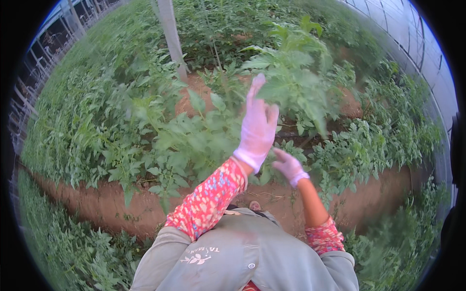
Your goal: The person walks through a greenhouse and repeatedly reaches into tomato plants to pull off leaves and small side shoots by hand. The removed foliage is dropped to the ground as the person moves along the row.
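My left hand (257, 125), in a thin whitish glove, reaches up beside a tall leafy shoot of a tomato plant (295, 69). One finger points upward along the leaves while the others bend inward. Leaves overlap the fingertips, so whether they grip the shoot cannot be told. Lower and to the right is my right hand (290, 168), gloved the same way, a little blurred. Its fingers are apart near low tomato leaves (287, 147), with nothing visible in them. More tomato foliage (193, 142) spreads left of my left wrist.
A pale post (173, 40) rises from the soil among the plants. Below the row runs a bare earth path (145, 211), with a shoe (255, 206) on it. Another plant row (91, 254) lies behind me. Greenhouse film (411, 36) curves along the right.
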### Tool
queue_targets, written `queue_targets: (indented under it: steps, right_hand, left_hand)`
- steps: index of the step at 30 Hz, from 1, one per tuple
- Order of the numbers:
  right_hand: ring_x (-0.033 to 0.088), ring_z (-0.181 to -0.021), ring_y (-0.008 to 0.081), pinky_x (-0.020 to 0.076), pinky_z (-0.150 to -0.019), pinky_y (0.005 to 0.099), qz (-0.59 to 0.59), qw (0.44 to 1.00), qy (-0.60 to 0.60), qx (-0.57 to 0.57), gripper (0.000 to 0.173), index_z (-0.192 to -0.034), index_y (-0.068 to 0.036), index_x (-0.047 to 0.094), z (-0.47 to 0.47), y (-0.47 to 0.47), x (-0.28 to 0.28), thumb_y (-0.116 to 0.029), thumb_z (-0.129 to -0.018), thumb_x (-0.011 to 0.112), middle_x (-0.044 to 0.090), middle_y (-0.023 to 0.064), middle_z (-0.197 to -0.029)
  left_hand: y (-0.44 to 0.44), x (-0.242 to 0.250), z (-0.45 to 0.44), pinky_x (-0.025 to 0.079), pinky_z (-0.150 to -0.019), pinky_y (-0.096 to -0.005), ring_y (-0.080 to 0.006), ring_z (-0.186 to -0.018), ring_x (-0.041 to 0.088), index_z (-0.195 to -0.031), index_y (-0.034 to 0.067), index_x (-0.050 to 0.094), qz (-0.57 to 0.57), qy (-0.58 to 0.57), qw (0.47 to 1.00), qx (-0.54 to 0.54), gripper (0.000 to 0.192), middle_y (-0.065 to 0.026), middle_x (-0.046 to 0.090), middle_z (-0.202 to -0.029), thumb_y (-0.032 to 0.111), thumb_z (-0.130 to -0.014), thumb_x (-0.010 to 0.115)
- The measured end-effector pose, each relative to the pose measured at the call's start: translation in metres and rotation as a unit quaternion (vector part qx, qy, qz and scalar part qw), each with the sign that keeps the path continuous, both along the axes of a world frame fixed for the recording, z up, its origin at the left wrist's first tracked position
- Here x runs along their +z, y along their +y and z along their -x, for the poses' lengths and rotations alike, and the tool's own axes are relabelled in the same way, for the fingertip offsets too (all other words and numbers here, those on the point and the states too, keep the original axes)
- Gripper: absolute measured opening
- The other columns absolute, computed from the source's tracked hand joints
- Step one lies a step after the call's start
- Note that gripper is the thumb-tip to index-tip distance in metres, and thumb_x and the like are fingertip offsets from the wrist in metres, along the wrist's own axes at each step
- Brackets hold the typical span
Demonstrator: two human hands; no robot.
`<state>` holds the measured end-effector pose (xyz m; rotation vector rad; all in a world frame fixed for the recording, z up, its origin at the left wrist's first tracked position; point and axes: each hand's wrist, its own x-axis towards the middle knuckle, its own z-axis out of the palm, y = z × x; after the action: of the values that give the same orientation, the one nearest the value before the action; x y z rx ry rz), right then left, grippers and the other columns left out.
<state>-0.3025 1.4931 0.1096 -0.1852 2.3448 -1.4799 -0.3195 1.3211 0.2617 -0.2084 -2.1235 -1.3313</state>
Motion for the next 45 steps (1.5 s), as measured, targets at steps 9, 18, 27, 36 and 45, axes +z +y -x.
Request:
queue_targets:
  steps: [9,18,27,36,45]
  right_hand:
    - [0.052,-0.118,0.0133,0.0385,-0.102,0.0264,0.116,0.991,0.041,-0.055,0.045,-0.135,-0.001,0.048,0.041,0.050,0.043,-0.009,-0.093,0.058,0.056,0.0071,-0.132]
    - [0.054,-0.117,0.0154,0.0385,-0.102,0.0280,0.138,0.983,0.113,-0.032,0.046,-0.134,0.000,0.049,0.074,0.033,0.081,-0.020,-0.094,0.058,0.058,0.0095,-0.128]
    - [0.060,-0.097,0.0208,0.0466,-0.090,0.0313,0.090,0.991,0.099,-0.016,0.028,-0.119,-0.009,0.059,0.090,0.011,0.081,-0.019,-0.100,0.040,0.062,0.0130,-0.119]
    - [0.043,-0.130,0.0278,0.0342,-0.106,0.0402,-0.258,0.927,0.009,0.273,0.047,-0.128,-0.010,0.055,0.087,-0.038,0.112,-0.039,-0.093,0.049,0.041,0.0150,-0.145]
    - [0.059,-0.087,0.0198,0.0488,-0.075,0.0298,0.374,0.913,0.094,-0.130,0.029,-0.115,-0.007,0.053,0.042,-0.028,0.063,-0.027,-0.095,0.046,0.060,0.0088,-0.103]
  left_hand:
    - [0.005,-0.001,0.051,0.044,-0.094,-0.0401,-0.0385,-0.111,0.053,-0.129,-0.002,0.047,0.079,-0.096,0.991,0.048,0.046,-0.0243,0.045,-0.131,0.024,-0.092,0.055]
    - [-0.027,0.001,0.093,0.048,-0.080,-0.0301,-0.0136,-0.087,0.058,-0.136,0.002,0.046,0.158,-0.102,0.981,-0.045,0.054,-0.0082,0.063,-0.108,0.021,-0.088,0.065]
    - [-0.023,-0.007,0.054,0.045,-0.061,-0.0245,-0.0047,-0.067,0.053,-0.102,0.009,0.067,0.105,-0.254,0.955,0.114,0.017,0.0031,0.065,-0.084,0.017,-0.087,0.066]
    - [-0.081,0.026,-0.002,0.051,-0.075,-0.0279,-0.0130,-0.086,0.061,-0.113,0.004,0.061,-0.033,0.070,0.996,-0.046,0.031,-0.0070,0.066,-0.107,0.016,-0.086,0.067]
    - [-0.088,0.047,0.021,0.030,-0.108,-0.0329,-0.0147,-0.116,0.052,-0.134,0.007,0.051,-0.252,-0.064,0.964,-0.056,0.049,-0.0072,0.060,-0.122,0.041,-0.099,0.047]
